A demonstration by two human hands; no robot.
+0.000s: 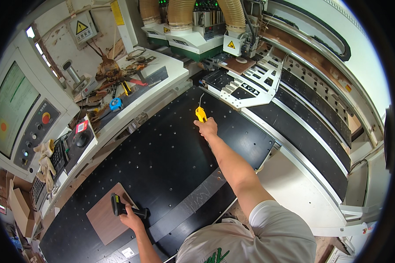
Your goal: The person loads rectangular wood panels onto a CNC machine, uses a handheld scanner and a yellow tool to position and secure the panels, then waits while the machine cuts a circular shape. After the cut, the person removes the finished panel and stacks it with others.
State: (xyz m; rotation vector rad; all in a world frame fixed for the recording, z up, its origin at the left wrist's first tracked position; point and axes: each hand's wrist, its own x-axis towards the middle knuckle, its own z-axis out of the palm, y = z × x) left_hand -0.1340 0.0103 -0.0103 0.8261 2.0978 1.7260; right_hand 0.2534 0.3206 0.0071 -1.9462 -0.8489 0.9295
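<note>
My right hand (207, 128) is stretched far out over the black table and closed round a yellow air blow gun (200, 114). Its thin bent nozzle points away, toward the machine. Nearer to me on the left, my left hand (131, 217) grips a black handheld barcode scanner (116, 204). The scanner is above a brown wood-grain panel (102, 219), which lies flat on the black table (162, 162). Whether the scanner touches the panel, I cannot tell.
Ahead stands a machine head with ribbed hoses (182, 15); a white slotted plate (250, 90) juts beside it. On the left are a control screen (13, 109), gloves (44, 160), a mouse (81, 138), a blue tape measure (116, 104) and scattered tools. Black rails (298, 136) run along the right.
</note>
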